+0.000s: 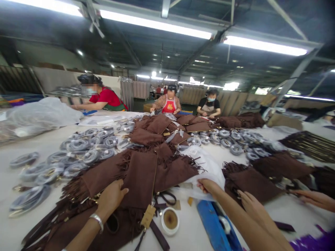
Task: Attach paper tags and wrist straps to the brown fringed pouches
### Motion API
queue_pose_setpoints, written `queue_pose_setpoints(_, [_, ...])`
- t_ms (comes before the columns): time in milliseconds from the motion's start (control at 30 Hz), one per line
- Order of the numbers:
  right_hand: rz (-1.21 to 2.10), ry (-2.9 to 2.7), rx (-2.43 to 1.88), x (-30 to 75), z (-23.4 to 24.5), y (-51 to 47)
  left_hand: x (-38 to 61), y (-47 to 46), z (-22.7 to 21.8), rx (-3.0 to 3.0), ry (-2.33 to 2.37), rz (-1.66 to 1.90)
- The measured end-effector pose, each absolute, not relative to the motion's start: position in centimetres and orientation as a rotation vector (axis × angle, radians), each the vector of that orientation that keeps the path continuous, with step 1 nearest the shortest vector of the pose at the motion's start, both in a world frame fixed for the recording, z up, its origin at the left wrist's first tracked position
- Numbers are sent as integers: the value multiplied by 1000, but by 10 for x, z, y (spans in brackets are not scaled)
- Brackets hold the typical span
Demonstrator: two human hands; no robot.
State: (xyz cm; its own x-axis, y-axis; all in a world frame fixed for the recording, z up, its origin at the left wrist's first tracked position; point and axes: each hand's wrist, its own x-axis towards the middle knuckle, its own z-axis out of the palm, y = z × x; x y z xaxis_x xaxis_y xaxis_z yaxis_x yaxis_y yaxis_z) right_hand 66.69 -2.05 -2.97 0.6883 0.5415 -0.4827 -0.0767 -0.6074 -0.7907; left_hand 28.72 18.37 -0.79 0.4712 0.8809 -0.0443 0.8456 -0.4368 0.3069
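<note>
My left hand (112,197), with a silver bracelet at the wrist, is closed on the edge of a brown fringed bag (140,174) in the pile in front of me. The fingertips are partly hidden against the brown material. My right hand (208,186) reaches in from the lower right and pinches a translucent plastic bag (201,164) beside the pile. A cardboard tag (148,216) hangs from a brown bag near a dark wrist strap (167,198).
A round tub (170,221) and a blue tape dispenser (217,223) stand near the front. At right, a co-worker's hands (248,202) handle another brown bag (255,184). Wrapped coiled straps (78,144) lie across the white table (102,120); several people work beyond.
</note>
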Motion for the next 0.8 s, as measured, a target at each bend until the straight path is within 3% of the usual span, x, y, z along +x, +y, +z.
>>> queue_pose_setpoints(167, [1030, -196, -1980, 674, -23, -18, 300, 216, 59, 2880, 1361, 346])
queue_pose_setpoints(300, [1133, -141, -1873, 671, -12, -17, 297, 244, 95, 2943, 1539, 607])
queue_pose_setpoints(400, [1232, -100, -1789, 666, -6, -22, 298, 250, 79, 2773, 1558, 853])
queue_pose_setpoints(467, [1282, -74, -1732, 662, -1, -26, 305, 241, 50, 2705, 1308, 933])
queue_pose_setpoints(567, [1321, -72, -1642, 652, 10, -33, 325, 203, 0, 2403, 940, 811])
queue_pose_setpoints(667, [1341, -133, -1582, 629, 22, -45, 349, 149, -33, 2044, 744, 467])
queue_pose_setpoints(800, [1470, -340, -1558, 565, 30, -69, 359, 85, -21, 1982, 529, 476])
